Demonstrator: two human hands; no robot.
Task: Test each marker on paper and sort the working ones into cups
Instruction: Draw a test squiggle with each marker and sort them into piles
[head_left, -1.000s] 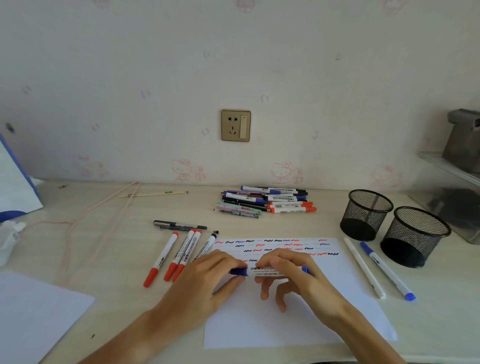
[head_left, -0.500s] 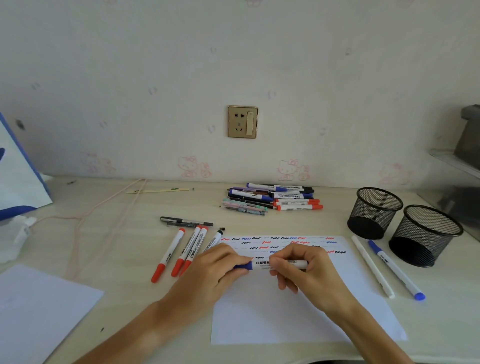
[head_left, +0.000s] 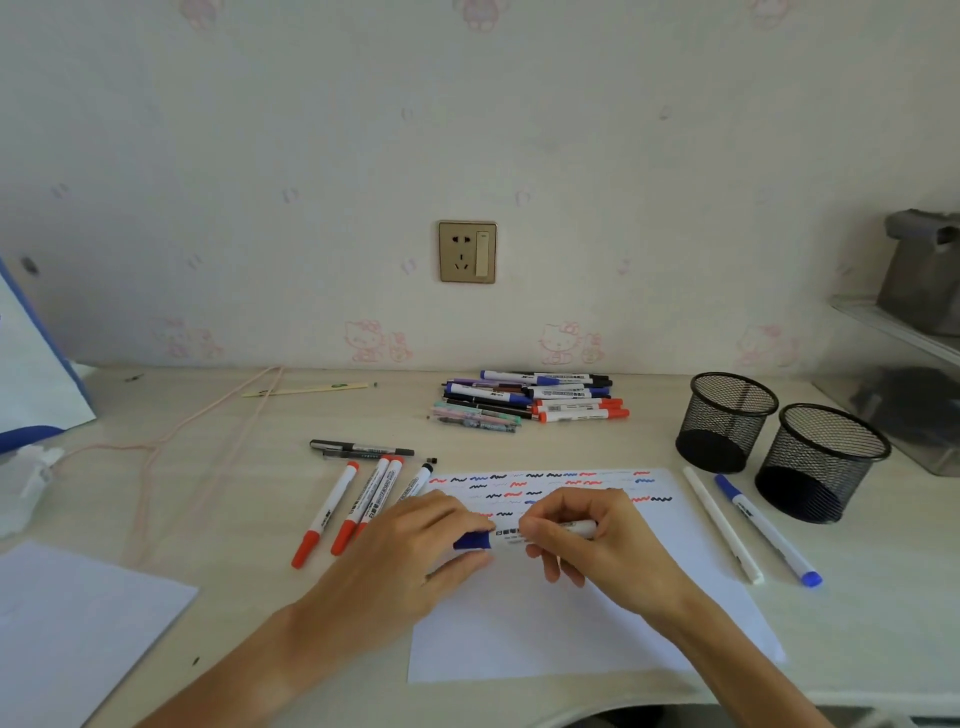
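Note:
A white marker with a blue cap (head_left: 506, 536) lies level above the white test paper (head_left: 587, 623), which bears rows of red, blue and black squiggles. My left hand (head_left: 410, 556) pinches the blue cap at the marker's left end. My right hand (head_left: 592, 535) grips the white barrel. Two black mesh cups (head_left: 727, 421) (head_left: 823, 462) stand at the right; I see no markers in them. A pile of untested markers (head_left: 530, 400) lies at the back near the wall.
Several red-capped and black pens (head_left: 358, 493) lie left of the paper. A white pen and a blue-capped marker (head_left: 763, 530) lie between paper and cups. Another white sheet (head_left: 78, 623) sits at the front left, a pink cord (head_left: 197, 431) and blue-edged bag (head_left: 31, 374) at the far left.
Both hands have kept hold of the marker above the paper. The blue cap now shows more between my left fingers, and the camera has shifted slightly.

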